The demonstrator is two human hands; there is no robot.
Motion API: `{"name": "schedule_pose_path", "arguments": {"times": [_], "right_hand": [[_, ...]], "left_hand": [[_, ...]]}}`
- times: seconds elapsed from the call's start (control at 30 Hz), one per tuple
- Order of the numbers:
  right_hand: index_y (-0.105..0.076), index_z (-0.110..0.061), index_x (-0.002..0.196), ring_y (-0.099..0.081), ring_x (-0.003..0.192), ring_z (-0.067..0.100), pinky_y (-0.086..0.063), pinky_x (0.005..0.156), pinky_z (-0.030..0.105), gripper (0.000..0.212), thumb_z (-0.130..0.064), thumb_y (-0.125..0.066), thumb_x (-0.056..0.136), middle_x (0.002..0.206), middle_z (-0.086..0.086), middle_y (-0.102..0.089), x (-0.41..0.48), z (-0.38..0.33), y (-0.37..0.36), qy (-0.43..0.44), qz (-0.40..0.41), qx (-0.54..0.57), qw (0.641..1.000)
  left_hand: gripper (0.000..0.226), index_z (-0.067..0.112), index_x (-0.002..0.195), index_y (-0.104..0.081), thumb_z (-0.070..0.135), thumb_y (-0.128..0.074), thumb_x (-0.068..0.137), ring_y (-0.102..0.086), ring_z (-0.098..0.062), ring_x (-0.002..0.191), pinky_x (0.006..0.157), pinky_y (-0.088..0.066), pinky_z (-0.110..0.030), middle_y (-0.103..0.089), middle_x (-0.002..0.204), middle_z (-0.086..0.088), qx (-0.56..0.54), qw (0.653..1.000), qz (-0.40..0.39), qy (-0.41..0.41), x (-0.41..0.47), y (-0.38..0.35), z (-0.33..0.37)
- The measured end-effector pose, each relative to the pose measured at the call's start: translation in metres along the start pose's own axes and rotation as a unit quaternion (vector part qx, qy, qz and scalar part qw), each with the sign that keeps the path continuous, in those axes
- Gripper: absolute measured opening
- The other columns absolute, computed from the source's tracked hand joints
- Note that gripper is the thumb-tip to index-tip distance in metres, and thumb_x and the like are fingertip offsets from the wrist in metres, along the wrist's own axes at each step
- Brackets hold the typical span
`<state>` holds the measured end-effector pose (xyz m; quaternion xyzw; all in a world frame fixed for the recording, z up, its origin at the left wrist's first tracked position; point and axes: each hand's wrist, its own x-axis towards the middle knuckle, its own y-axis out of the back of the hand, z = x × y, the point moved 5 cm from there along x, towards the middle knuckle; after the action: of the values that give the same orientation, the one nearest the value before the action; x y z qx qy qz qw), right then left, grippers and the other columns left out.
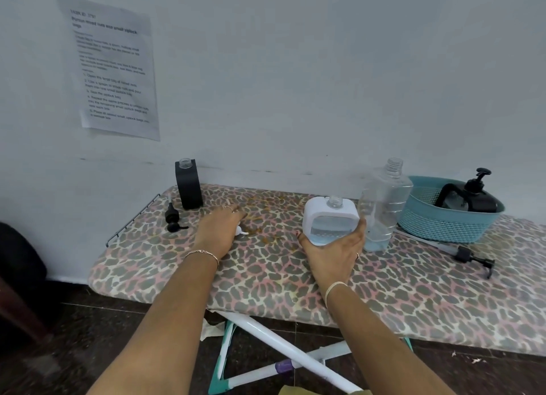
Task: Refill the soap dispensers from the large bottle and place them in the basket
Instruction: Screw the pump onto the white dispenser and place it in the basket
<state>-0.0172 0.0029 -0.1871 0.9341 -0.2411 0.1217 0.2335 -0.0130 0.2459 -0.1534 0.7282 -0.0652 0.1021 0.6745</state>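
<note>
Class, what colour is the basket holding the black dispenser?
The basket is light teal; head view shows it.

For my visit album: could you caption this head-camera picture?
Right hand grips a white soap dispenser part-filled with blue liquid beside the large bottle; left hand covers a white pump.

Uncapped white dispenser (330, 217), part-filled blue, upright at centre; clear large bottle (384, 205) just right; black dispenser (189, 188) far left; teal basket (437, 225) right, holding pumped dispenser (472, 195).
</note>
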Motion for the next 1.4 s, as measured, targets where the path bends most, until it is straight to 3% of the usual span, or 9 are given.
{"name": "schedule_pose_path", "arguments": {"times": [0.13, 0.2, 0.33, 0.47, 0.57, 0.77, 0.9, 1.17, 1.4], "right_hand": [[0.0, -0.01, 0.15, -0.012, 0.144, 0.029, -0.016, 0.119, 0.045, 0.13, -0.045, -0.086, 0.06, 0.155, 0.012, -0.013, 0.0, 0.0, 0.0, -0.003, 0.0, 0.009, 1.0], [0.0, -0.01, 0.15, -0.012, 0.144, 0.028, -0.015, 0.118, 0.043, 0.129, -0.044, -0.085, 0.061, 0.156, 0.011, -0.013, 0.0, 0.0, 0.0, -0.004, 0.001, 0.011, 1.0], [-0.002, -0.01, 0.15, -0.013, 0.143, 0.028, -0.016, 0.118, 0.043, 0.127, -0.043, -0.086, 0.061, 0.155, 0.011, -0.015, -0.001, -0.002, 0.001, -0.006, 0.006, 0.017, 1.0], [-0.004, -0.01, 0.15, -0.016, 0.142, 0.029, -0.018, 0.118, 0.044, 0.127, -0.04, -0.087, 0.059, 0.154, 0.012, -0.018, -0.001, -0.002, 0.004, -0.013, 0.011, 0.04, 0.999], [-0.007, -0.01, 0.15, -0.017, 0.142, 0.03, -0.018, 0.118, 0.044, 0.126, -0.038, -0.088, 0.059, 0.154, 0.012, -0.019, -0.002, -0.002, 0.006, -0.017, 0.017, 0.063, 0.998], [-0.009, -0.011, 0.151, -0.017, 0.143, 0.027, -0.018, 0.118, 0.043, 0.123, -0.032, -0.088, 0.059, 0.153, 0.01, -0.021, -0.003, 0.0, 0.008, -0.023, 0.012, 0.102, 0.994], [-0.014, -0.009, 0.149, -0.021, 0.141, 0.028, -0.02, 0.117, 0.04, 0.117, -0.024, -0.087, 0.059, 0.15, 0.012, -0.026, -0.004, 0.0, 0.013, -0.026, 0.016, 0.117, 0.993], [-0.021, -0.011, 0.147, -0.028, 0.137, 0.027, -0.026, 0.115, 0.043, 0.113, -0.026, -0.088, 0.057, 0.146, 0.01, -0.033, -0.002, 0.003, 0.013, -0.025, 0.016, 0.146, 0.989], [-0.022, -0.01, 0.147, -0.029, 0.137, 0.027, -0.027, 0.115, 0.042, 0.112, -0.028, -0.088, 0.057, 0.145, 0.01, -0.034, 0.0, 0.005, 0.012, -0.024, 0.019, 0.146, 0.989]], "left_hand": [[0.04, 0.024, 0.121, -0.058, 0.005, -0.06, 0.085, -0.053, -0.023, 0.109, 0.084, -0.05, -0.036, -0.058, 0.121, 0.001, 0.02, 1.0, -0.003, -0.004, 0.004, -0.005, 0.005], [0.037, 0.023, 0.12, -0.058, 0.007, -0.061, 0.086, -0.053, -0.022, 0.109, 0.084, -0.05, -0.036, -0.057, 0.122, 0.0, 0.011, 1.0, 0.014, -0.005, 0.006, -0.002, 0.008], [0.053, 0.016, 0.132, -0.052, 0.001, -0.065, 0.083, -0.052, -0.025, 0.116, 0.091, -0.048, -0.036, -0.051, 0.134, -0.006, -0.095, 0.988, 0.118, -0.027, 0.011, 0.024, 0.026], [0.036, 0.011, 0.125, -0.058, 0.005, -0.06, 0.089, -0.055, -0.024, 0.111, 0.095, -0.043, -0.032, -0.057, 0.127, -0.008, -0.283, 0.938, 0.196, -0.041, 0.027, 0.065, 0.05], [0.034, 0.012, 0.123, -0.059, 0.012, -0.063, 0.09, -0.058, -0.018, 0.098, 0.084, -0.042, -0.023, -0.062, 0.116, -0.006, -0.396, 0.892, 0.217, -0.04, 0.031, 0.094, 0.073], [0.034, 0.014, 0.125, -0.058, 0.023, -0.061, 0.092, -0.056, 0.002, 0.08, 0.071, -0.042, -0.005, -0.063, 0.111, 0.002, -0.534, 0.816, 0.218, -0.018, 0.032, 0.12, 0.11], [0.03, 0.015, 0.123, -0.059, 0.028, -0.055, 0.096, -0.055, -0.004, 0.089, 0.071, -0.039, 0.001, -0.062, 0.106, 0.005, -0.587, 0.781, 0.213, -0.01, 0.031, 0.128, 0.127], [0.03, 0.016, 0.123, -0.058, 0.031, -0.049, 0.098, -0.055, -0.005, 0.088, 0.068, -0.04, 0.0, -0.061, 0.109, 0.001, -0.582, 0.786, 0.209, -0.002, 0.038, 0.127, 0.142], [0.033, 0.016, 0.124, -0.057, 0.034, -0.045, 0.099, -0.059, -0.016, 0.1, 0.084, -0.047, -0.026, -0.06, 0.114, -0.008, -0.547, 0.807, 0.221, -0.012, 0.049, 0.122, 0.146]]}}
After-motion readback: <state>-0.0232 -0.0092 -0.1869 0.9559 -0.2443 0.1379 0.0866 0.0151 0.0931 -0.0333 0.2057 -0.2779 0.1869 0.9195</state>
